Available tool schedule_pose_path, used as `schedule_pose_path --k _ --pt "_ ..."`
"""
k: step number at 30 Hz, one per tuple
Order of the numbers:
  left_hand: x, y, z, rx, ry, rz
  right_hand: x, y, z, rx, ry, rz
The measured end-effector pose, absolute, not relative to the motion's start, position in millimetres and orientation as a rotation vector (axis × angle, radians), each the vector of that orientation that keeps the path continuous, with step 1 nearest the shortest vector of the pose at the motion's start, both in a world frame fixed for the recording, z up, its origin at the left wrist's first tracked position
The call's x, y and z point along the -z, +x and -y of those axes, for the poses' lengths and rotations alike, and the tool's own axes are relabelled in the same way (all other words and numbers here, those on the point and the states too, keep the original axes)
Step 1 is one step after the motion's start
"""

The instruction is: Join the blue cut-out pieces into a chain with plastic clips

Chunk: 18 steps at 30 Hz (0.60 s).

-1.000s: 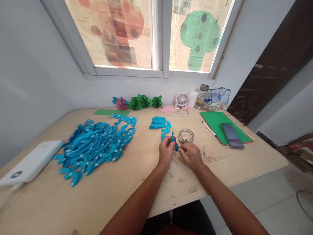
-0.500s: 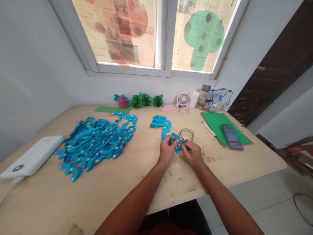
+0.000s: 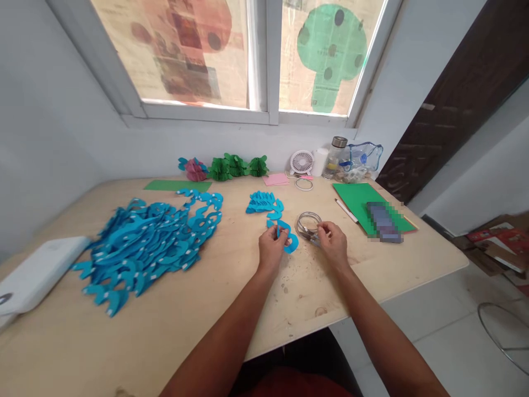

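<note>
Blue strip (image 3: 292, 243) — one, in left hand (image 3: 271, 246)

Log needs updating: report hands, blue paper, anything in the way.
Left hand pinching blue paper strip. Right hand at tape rolls, grip unclear. Folded blue stack beyond, seemingly not in the way.

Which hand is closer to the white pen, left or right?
Right. The right hand is just in front of the white pen, not touching it. The left hand is farther away to the left, holding curvy blue paper.
</note>
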<state>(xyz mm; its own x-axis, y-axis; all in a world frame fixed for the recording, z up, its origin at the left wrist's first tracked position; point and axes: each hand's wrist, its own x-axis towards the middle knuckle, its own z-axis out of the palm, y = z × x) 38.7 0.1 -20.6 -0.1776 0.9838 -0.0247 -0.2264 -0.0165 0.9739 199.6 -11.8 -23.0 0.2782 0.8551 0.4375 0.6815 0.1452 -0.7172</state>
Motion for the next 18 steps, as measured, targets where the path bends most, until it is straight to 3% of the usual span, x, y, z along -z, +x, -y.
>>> schedule_pose_path --k 6,18 --pt "23 38 -2 -1.381 0.944 -1.176 9 207 1 -0.239 -1.739 1.759" --pt "7 44 9 -1.316 0.977 -1.120 -2 188 -25 0.101 -1.915 2.231"
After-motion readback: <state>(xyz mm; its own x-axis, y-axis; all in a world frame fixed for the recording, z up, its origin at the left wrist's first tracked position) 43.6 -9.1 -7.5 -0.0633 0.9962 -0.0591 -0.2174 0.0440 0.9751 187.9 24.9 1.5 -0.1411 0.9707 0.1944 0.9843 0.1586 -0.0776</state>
